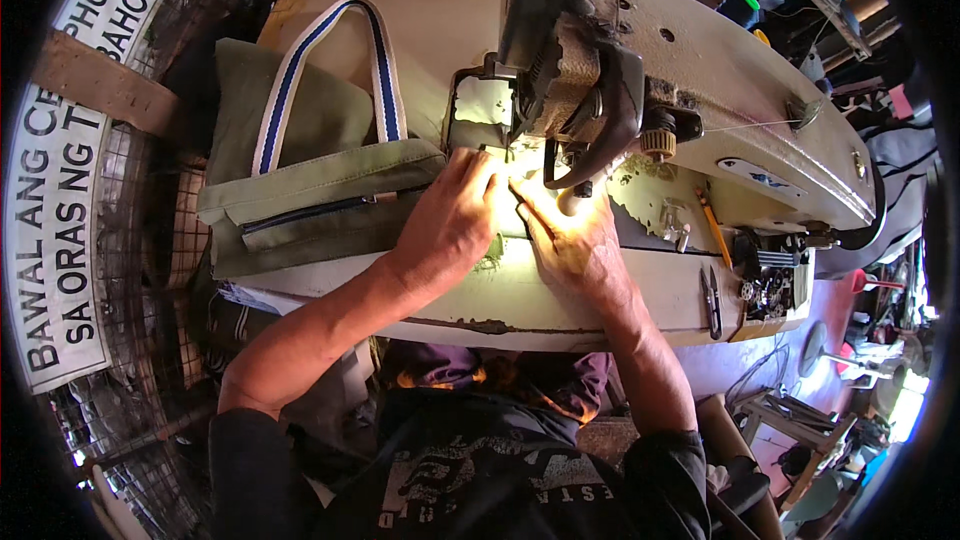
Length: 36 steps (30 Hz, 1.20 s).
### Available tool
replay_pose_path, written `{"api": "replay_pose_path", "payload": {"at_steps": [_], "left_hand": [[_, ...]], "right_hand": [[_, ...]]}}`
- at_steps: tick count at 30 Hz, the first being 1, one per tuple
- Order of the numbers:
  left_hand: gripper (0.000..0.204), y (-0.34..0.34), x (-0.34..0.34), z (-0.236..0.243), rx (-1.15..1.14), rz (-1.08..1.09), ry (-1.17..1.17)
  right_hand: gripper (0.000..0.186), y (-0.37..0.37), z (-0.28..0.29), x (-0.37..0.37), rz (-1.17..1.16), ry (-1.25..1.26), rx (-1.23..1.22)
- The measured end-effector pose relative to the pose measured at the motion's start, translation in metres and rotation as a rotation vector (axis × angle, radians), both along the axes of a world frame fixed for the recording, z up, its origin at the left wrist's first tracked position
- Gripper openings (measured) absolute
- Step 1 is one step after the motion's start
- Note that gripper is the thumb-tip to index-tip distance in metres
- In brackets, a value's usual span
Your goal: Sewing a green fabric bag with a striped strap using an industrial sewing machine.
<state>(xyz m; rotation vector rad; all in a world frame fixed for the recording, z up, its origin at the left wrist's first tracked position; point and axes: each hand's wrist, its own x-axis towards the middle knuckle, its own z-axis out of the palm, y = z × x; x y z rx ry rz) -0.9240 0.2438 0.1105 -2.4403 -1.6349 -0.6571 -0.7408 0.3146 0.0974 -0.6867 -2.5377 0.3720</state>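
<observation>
An olive-green fabric bag [320,202] lies on the left of the sewing table, with a dark zipper and a white-and-blue striped strap handle [290,80] looping up. Its right end runs to my left hand [455,205], whose fingers are curled closed on it beside the needle area. My right hand [575,230] faces it from the other side, fingers pressed together under the head of the sewing machine [600,70]. What those fingertips pinch is hidden by glare and by the hand. A bright lamp glow falls between both hands.
Thread snips [711,302] and an orange pencil [714,228] lie right of my right hand. Near the table's right end stands a bobbin winder [772,288]. Wire mesh with a white sign [60,230] rises at the left. The table's front edge [480,326] is chipped.
</observation>
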Motion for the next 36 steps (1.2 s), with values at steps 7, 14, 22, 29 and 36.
{"api": "replay_pose_path", "payload": {"at_steps": [7, 14, 22, 29, 36], "left_hand": [[0.026, 0.001, -0.001, 0.004, -0.002, 0.029, 0.006], [0.031, 0.01, -0.022, 0.005, -0.2, -0.033, -0.268], [0.03, 0.008, -0.008, -0.009, -0.066, 0.034, -0.047], [0.024, 0.015, -0.003, -0.022, 0.05, 0.034, -0.181], [0.024, 0.015, -0.003, -0.021, 0.035, 0.021, -0.227]], "right_hand": [[0.04, -0.008, 0.006, -0.007, -0.004, -0.016, 0.056], [0.039, -0.011, 0.013, -0.012, -0.052, -0.014, 0.043], [0.035, -0.007, 0.01, -0.01, -0.047, 0.052, 0.014], [0.035, -0.008, 0.009, -0.007, -0.049, 0.048, 0.006], [0.03, -0.006, 0.007, -0.009, -0.045, 0.029, 0.018]]}}
